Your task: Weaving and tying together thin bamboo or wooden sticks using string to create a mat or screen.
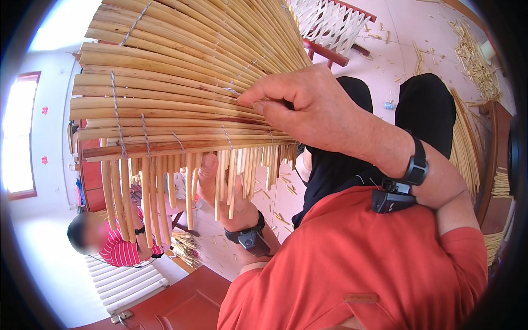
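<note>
A large mat of dry, straw-coloured stalks (159, 96) is held up in front of me, its rows bound with thin grey twine (117, 107). From its lower edge several shorter stalks (151, 203) hang down, uneven in length. My left hand (225, 192) is closed on the mat from below, thumb up at the bottom edge, its fingers partly hidden behind the hanging stalks. Over the mat's face, my right hand (308, 104) is closed in a pinch beside a line of twine. What lies between those fingertips is too small to make out.
A red-framed stool with a white woven seat (330, 27) stands ahead. Stalk scraps (476, 60) litter the pale floor, and long stalks (465, 148) lie to the right. At left a person in a striped shirt (124, 245) sits near a white radiator (124, 280) and a red door (192, 302).
</note>
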`<state>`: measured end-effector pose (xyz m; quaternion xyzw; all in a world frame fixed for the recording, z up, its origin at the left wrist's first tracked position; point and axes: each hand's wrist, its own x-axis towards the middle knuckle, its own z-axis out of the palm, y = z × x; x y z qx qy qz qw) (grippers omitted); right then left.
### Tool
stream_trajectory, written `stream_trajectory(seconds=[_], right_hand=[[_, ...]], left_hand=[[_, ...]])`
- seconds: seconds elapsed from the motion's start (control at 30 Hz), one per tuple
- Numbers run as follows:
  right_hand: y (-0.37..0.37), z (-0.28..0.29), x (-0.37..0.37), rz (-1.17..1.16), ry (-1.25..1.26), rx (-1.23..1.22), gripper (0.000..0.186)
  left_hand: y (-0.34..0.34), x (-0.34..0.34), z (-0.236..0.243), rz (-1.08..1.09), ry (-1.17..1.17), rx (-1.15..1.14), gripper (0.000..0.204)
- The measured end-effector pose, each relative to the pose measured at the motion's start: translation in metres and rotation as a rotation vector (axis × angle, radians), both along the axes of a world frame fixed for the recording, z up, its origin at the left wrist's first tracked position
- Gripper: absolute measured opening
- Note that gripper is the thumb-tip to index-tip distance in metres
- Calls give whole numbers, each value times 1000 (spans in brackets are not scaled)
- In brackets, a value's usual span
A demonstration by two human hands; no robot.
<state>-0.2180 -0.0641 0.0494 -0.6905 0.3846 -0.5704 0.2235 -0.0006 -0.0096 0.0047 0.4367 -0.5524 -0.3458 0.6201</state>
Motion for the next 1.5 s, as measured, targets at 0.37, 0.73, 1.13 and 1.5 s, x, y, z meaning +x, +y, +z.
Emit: stream_trajectory(seconds=[0.37,0.73,1.13,1.5], right_hand=[[24,14,-68,139,-305,498,16],[146,-122,-152,-86,-804,651,27],[181,-144,-172,-118,-890,755,28],[176,-142,-190,-120,-884,763,29]], left_hand=[[-8,-56,17,-224,-98,61,40],[13,-174,-26,-560,-731,-479,37],[-1,-187,-43,-632,-768,-491,31],[-5,-190,-44,-667,-761,-478,31]])
